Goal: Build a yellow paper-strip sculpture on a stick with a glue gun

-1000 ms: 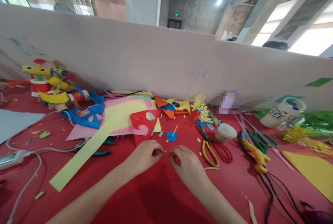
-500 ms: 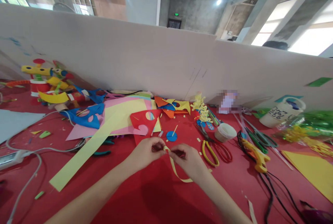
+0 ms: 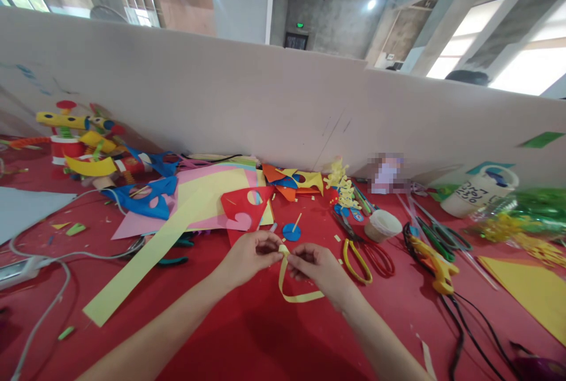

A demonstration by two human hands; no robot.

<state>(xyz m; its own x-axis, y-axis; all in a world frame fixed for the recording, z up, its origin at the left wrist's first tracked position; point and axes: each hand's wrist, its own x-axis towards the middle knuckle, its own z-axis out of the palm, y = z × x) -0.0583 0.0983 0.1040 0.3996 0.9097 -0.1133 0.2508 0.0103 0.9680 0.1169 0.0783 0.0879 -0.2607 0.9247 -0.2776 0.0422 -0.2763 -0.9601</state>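
A narrow yellow paper strip [image 3: 297,298] is pinched at one end between both hands, and its tail curls down toward the right. My left hand [image 3: 253,256] grips the strip's end between thumb and fingers. My right hand [image 3: 315,264] closes on the same end from the other side, fingertips almost touching the left ones. Just beyond the fingers lies a blue disc [image 3: 292,232] with a small pale stick across it. Yellow-handled scissors [image 3: 357,261] and red-handled scissors [image 3: 378,256] rest to the right of my right hand.
Coloured paper sheets [image 3: 186,183] with a long yellow strip [image 3: 132,275] lie left of centre. A white cup [image 3: 383,225] and a yellow glue gun [image 3: 435,266] with black cable lie right. Paper animals [image 3: 66,133] stand far left. A white board [image 3: 230,98] closes the back.
The strip's hanging tail has swung left and slightly up, forming a wider curve. My fingers have shifted a little around its end; the other things have not moved.
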